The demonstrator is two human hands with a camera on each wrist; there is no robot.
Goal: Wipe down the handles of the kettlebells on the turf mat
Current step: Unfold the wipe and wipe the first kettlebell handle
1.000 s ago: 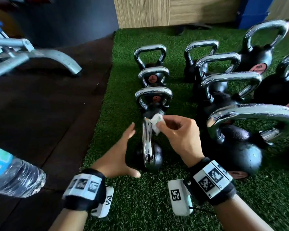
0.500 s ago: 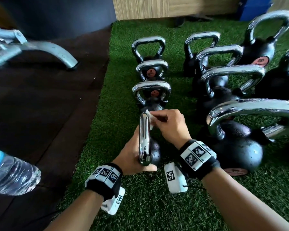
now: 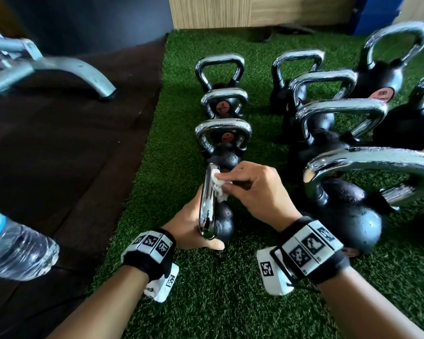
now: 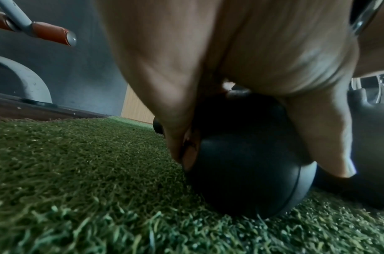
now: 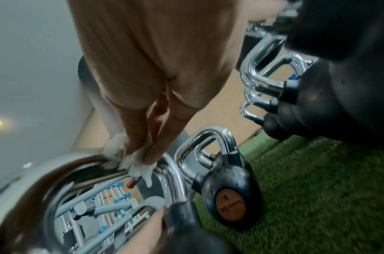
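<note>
The nearest small kettlebell [image 3: 224,222] stands on the green turf mat [image 3: 206,302], its chrome handle [image 3: 208,204] turned edge-on to me. My left hand [image 3: 194,223] wraps round its black ball [image 4: 247,171], thumb at the near side and fingers behind. My right hand [image 3: 252,192] pinches a white wipe [image 3: 217,184] and presses it against the handle's upper right side. In the right wrist view the wipe [image 5: 134,163] sits under my fingertips [image 5: 152,154] on the chrome bar [image 5: 173,180].
Three more small kettlebells [image 3: 223,138] line up behind this one. Larger ones [image 3: 348,204] crowd the mat to the right. A plastic water bottle [image 3: 12,248] lies at the left on dark rubber floor [image 3: 59,155]. A grey machine leg [image 3: 78,69] stands far left.
My left hand went from open beside the kettlebell to gripping its ball. My right hand brought the wipe onto the handle and slid it along the bar.
</note>
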